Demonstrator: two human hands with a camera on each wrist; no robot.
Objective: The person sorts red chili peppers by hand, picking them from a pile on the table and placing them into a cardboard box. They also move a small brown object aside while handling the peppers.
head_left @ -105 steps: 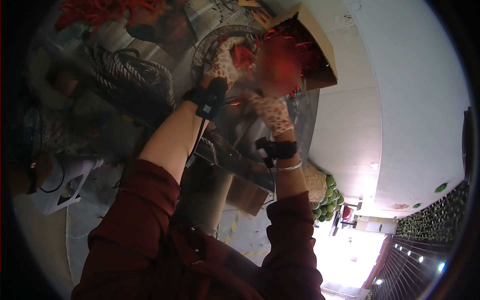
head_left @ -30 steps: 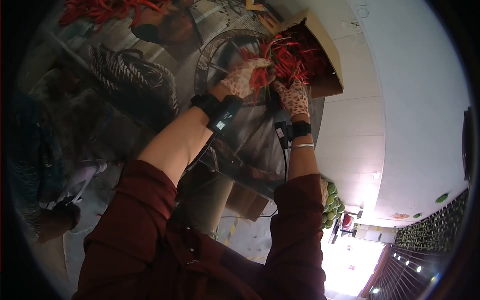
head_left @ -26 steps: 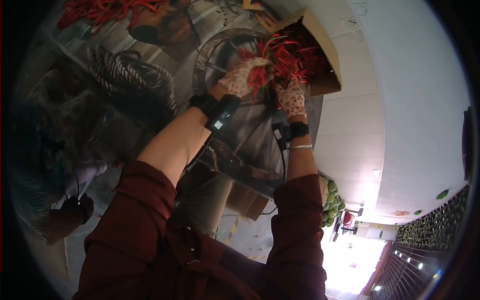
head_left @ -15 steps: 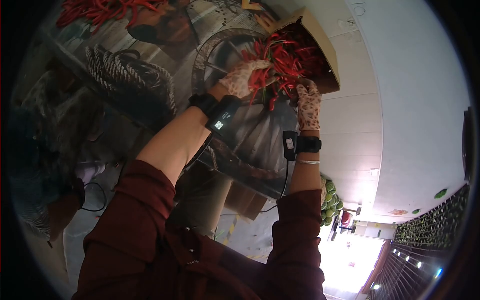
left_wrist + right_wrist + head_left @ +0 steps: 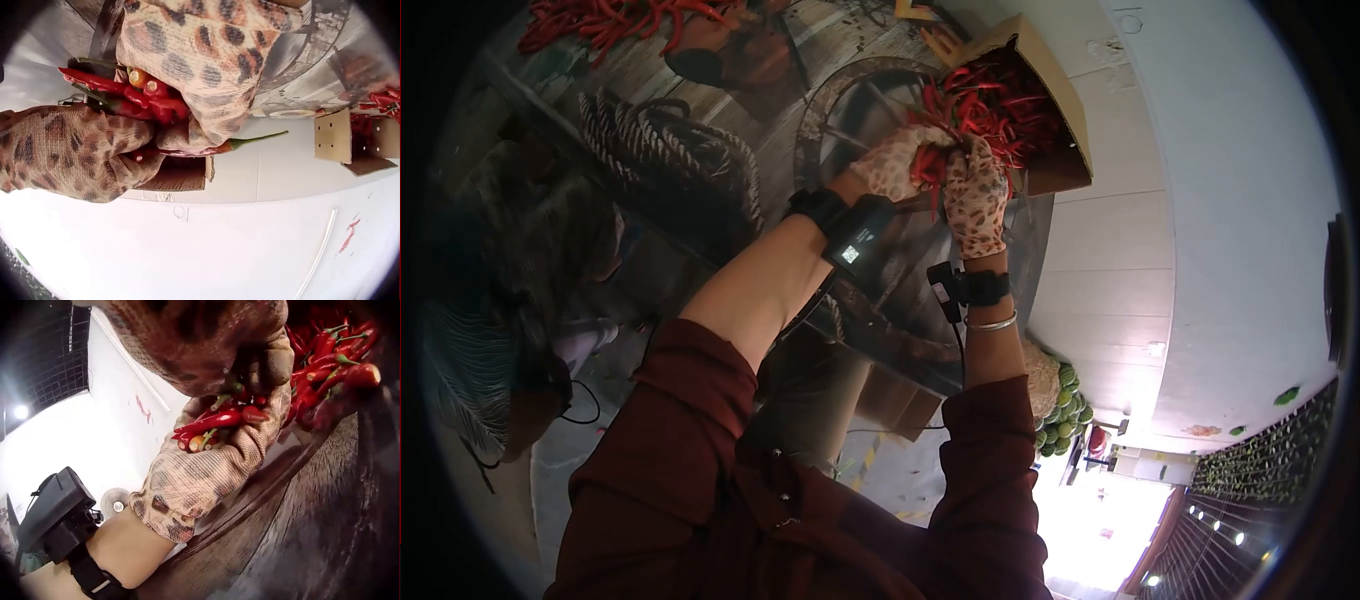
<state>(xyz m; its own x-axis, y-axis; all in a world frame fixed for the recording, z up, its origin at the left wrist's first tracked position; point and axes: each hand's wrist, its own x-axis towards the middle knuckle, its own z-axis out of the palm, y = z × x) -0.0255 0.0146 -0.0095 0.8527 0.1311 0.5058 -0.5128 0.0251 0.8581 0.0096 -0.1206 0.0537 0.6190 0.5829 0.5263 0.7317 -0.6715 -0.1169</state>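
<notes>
Both hands wear spotted, leopard-pattern gloves and meet in front of the cardboard box [image 5: 1056, 92]. My left hand [image 5: 893, 168] grips a small bunch of red chili peppers [image 5: 164, 103], cut ends and green stems showing between its fingers. Right against it, my right hand [image 5: 977, 205] has its fingertips at the left thumb, pinching one red chili pepper [image 5: 219, 149] whose green stem points away. Seen from the right wrist, the right hand [image 5: 206, 337] covers part of the bunch from above. Loose red chilies [image 5: 1000, 110] spill from the box mouth beside the hands.
A wheel-and-rope printed cover [image 5: 920, 290] lies under the hands. More red chilies [image 5: 620, 22] are heaped at the far left. White panelled wall [image 5: 1110, 230] stands close on the right. Another person's arm [image 5: 535, 415] is at the lower left, and a cardboard box [image 5: 895, 402] sits below the table.
The right hand has moved left from beside the box's near corner to the left hand. The left hand stays nearly in place with its bunch. Earlier, both hands were farther apart.
</notes>
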